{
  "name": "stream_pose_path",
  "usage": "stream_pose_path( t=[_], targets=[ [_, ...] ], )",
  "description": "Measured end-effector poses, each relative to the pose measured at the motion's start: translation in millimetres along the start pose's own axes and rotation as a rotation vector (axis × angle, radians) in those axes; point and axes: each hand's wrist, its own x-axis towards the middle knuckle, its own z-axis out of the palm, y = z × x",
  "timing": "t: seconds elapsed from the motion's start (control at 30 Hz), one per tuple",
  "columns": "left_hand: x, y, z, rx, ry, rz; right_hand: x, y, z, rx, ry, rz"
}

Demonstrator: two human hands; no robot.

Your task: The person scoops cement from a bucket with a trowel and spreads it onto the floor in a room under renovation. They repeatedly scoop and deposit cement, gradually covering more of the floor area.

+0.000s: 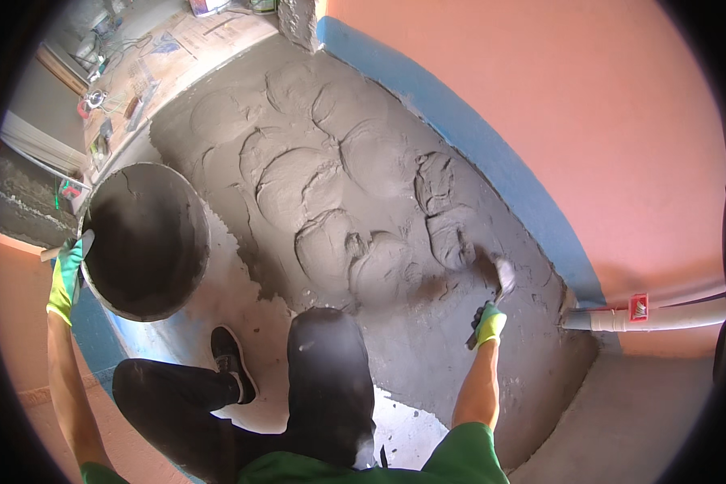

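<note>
My left hand (68, 270), in a green and yellow glove, is closed at the left rim of a large round bucket (205, 242). A small scraper (88, 242) with a pale handle passes through that hand; how far the fingers also grip the rim is hard to tell. Dark grey wet material coats the bucket's inside. My right hand (490, 323), gloved alike, is closed around the handle of a trowel (504, 278). Its blade, smeared by motion, is over the wet grey mortar (379, 161) on the floor. Curved ridges and rounded mounds mark the mortar beyond it.
A pink wall with a blue lower band (460, 121) borders the mortar on the right. A pale pipe (661, 316) with a red bracket (638, 306) runs along it. My shoe (232, 363) stands beside the bucket. Tools and cables lie on a dusty board (185, 56) at far left.
</note>
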Motion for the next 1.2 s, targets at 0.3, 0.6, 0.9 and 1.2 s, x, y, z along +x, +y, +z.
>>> stream_pose_path(
  t=[0.3, 0.6, 0.9, 1.2],
  targets=[
    [18.2, 10.8, 26.0, 0.142, 0.086, -0.015, -125.4, -151.4, -64.8, 0.297, 0.174, -0.662],
    [3.8, 16.9, 48.4, 0.311, 0.144, 0.058, -82.5, 85.5, 2.6, -0.166, -0.045, 0.022],
    [-3.8, 26.8, 61.8, 0.442, 0.259, 0.088, -155.7, -32.6, -25.9, 0.096, 0.038, -0.435],
    [-1.0, 11.4, 74.2, 0.536, 0.314, 0.154, -142.0, 93.3, 22.1, -0.310, -0.078, 0.036]
  ],
)
